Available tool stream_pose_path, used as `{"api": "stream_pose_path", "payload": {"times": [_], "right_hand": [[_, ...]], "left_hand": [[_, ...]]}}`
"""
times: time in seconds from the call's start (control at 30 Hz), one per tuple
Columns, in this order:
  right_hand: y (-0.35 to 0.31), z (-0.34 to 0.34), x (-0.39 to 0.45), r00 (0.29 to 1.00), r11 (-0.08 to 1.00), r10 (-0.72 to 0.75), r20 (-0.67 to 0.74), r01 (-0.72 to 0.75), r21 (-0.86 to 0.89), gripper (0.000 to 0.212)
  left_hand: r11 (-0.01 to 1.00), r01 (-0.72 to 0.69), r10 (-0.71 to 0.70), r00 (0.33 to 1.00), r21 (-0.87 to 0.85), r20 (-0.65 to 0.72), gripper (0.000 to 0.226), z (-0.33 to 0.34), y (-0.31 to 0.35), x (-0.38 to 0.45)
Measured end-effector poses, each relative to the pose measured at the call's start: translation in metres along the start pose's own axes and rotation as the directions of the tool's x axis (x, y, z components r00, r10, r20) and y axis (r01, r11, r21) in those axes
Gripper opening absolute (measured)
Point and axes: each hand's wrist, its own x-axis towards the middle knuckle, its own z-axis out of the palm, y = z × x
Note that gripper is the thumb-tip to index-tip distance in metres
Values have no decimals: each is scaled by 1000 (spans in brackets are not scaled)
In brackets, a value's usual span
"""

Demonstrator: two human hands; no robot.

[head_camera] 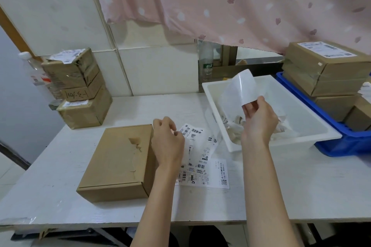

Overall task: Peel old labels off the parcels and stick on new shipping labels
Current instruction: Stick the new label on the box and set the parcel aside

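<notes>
A flat brown cardboard parcel lies on the white table, its top torn where a label came off. Just right of it, my left hand pinches the edge of a printed shipping label that lifts off the table. More printed labels lie under and beside it. My right hand holds up a curled blank white backing sheet over the white tray.
The white tray holds crumpled label scraps. A blue bin with brown boxes stands at the right. Three stacked taped parcels stand at the back left beside plastic bottles. A pink curtain hangs behind.
</notes>
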Motion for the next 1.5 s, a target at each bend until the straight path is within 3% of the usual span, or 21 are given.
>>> {"api": "stream_pose_path", "payload": {"times": [0.1,0.17,0.23,0.33,0.47,0.6,0.8,0.93,1.0,1.1,1.2,1.3,1.5], "right_hand": [[3,6,-8,999,998,-30,36,32,-49,19],[9,12,-12,997,992,-44,69,52,-117,19],[17,19,-16,993,975,-75,94,93,-200,20],[30,27,-27,982,954,-94,165,136,-267,23],[40,31,-40,950,944,-85,301,173,-280,22],[46,31,-48,883,901,-9,470,212,-379,20],[43,38,-56,828,885,165,535,116,-452,29],[42,38,-58,809,911,152,568,108,-398,21],[46,36,-55,822,899,46,568,213,-382,24],[50,32,-48,840,782,-62,538,376,-497,21],[50,31,-46,850,726,78,522,310,-614,14],[56,29,-49,840,701,156,519,276,-657,15],[58,32,-54,826,766,85,558,304,-567,14]], "left_hand": [[978,-129,103,982,-162,-159,22,-9,17,4],[921,-227,179,968,-317,-175,20,-16,32,4],[855,-264,261,963,-446,-69,22,-21,46,1],[852,-229,321,939,-471,124,38,-20,59,-5],[893,-184,272,948,-412,165,45,-18,53,-7],[891,-133,214,967,-434,142,35,-19,42,-3],[814,-6,126,978,-581,167,36,-12,36,-5],[723,93,12,989,-684,147,34,-19,36,-3],[660,155,-61,986,-735,154,29,-26,33,1],[517,289,-174,957,-806,232,15,-36,27,12],[463,352,-235,934,-813,271,15,-44,23,18],[468,360,-215,932,-807,291,14,-46,22,17],[577,316,-117,945,-754,306,28,-54,24,11]]}}
